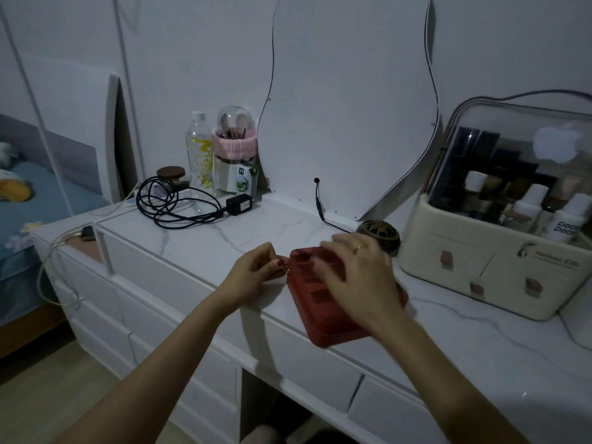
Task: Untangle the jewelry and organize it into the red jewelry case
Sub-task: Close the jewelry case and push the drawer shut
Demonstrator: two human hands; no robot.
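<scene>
While the right hand (355, 277) hovered spread over the red jewelry case (323, 315), the left hand (256, 274) pinched a small gold piece (287, 269) beside its left edge.

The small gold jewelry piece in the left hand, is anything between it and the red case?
Nothing visible: the small gold jewelry piece, pinched by the left hand, sits right at the open red jewelry case's edge. The right hand covers compartments farther right.
</scene>
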